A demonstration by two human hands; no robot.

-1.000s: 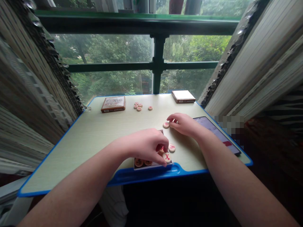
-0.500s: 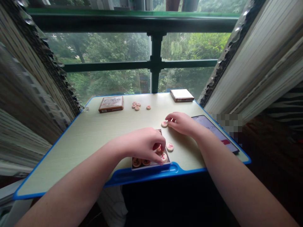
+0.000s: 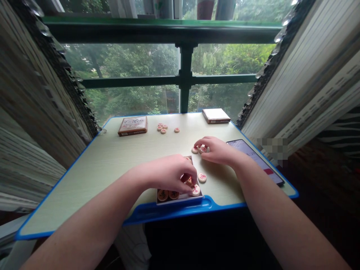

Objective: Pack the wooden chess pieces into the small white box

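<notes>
My left hand bends over an open box at the table's front edge. Its thumb and fingers close on a round Chinese chess piece with a red character, at the box's right side. Darker pieces with black characters lie in the box's front left; my hand hides much of the inside. Beyond the box, my right hand curls round a red-marked piece. Its index fingertip touches another red piece just left of that. A single red piece lies right of the box.
A brown box stands at the back left, near several red pieces and a lone piece. A white-topped box is at the back right. A phone lies by the right edge of the blue-rimmed table.
My right fingers have shifted slightly left over the far red piece, and a second piece now shows under that hand. My left hand stays at the box. The view has tilted up a little.
</notes>
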